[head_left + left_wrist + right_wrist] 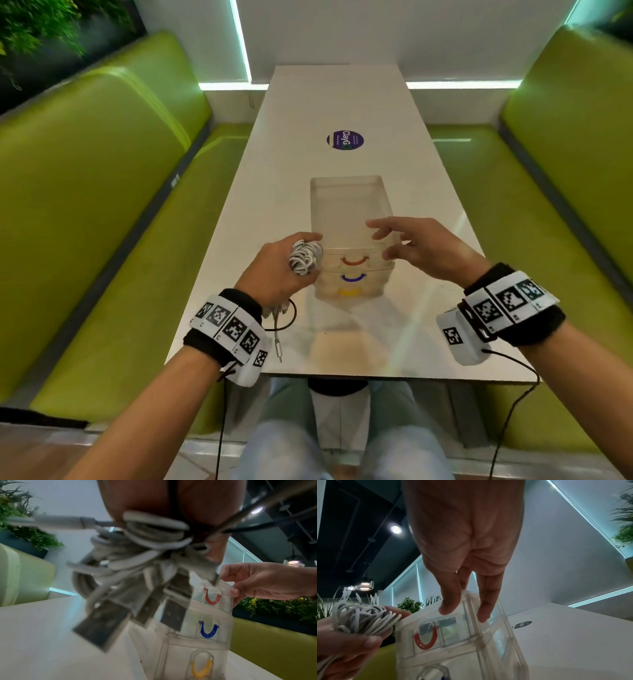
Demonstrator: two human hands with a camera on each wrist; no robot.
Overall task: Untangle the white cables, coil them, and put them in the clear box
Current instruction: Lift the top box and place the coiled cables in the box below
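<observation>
My left hand (286,265) grips a coiled bundle of white cables (305,257) just left of the clear box (349,212). Seen from the left wrist, the bundle (137,547) hangs under the palm with several USB plugs (101,626) dangling. The clear box has three drawers with a red handle (354,262), a blue handle (352,277) and a yellow handle (349,292). My right hand (411,245) is spread over the box's near top right corner; its fingertips (448,609) touch the top edge above the red handle (425,641). The bundle (364,619) shows at left there.
The box stands on a long white table (342,102) with a round purple sticker (345,140) behind it. A thin dark cable with a metal plug (279,346) hangs below my left wrist. Green benches (102,205) flank the table on both sides.
</observation>
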